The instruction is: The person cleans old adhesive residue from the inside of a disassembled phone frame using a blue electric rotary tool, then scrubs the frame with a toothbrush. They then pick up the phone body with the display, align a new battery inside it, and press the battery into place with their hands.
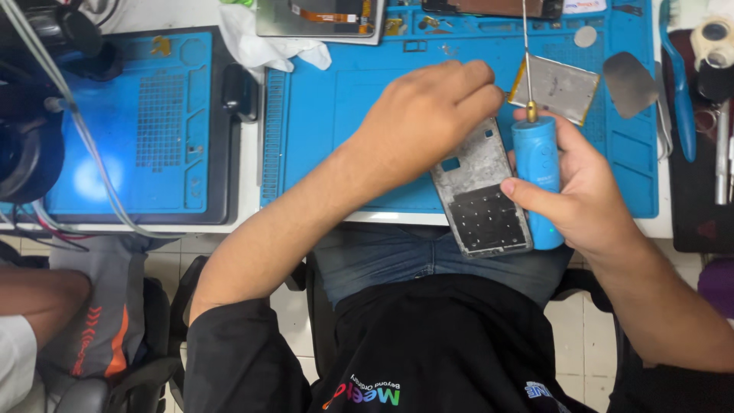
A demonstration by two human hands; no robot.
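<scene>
My left hand (428, 115) grips the top end of a grey metal phone frame (482, 195) that tilts over the near edge of the blue work mat (336, 115). My right hand (581, 191) is wrapped around a blue cylindrical electric screwdriver (539, 164) with a brass collar and a thin bit pointing away from me. The screwdriver lies right beside the frame's right edge. A flat silver battery-like plate (554, 86) lies on the mat just beyond the screwdriver tip.
A second blue mat (138, 122) and cables (69, 115) lie at the left. A white cloth (264, 46), a phone screen part (321, 17), a metal spudger blade (631, 80), a blue tool (679, 84) and tape rolls (715, 42) lie around. Another person's arm (38, 298) is at lower left.
</scene>
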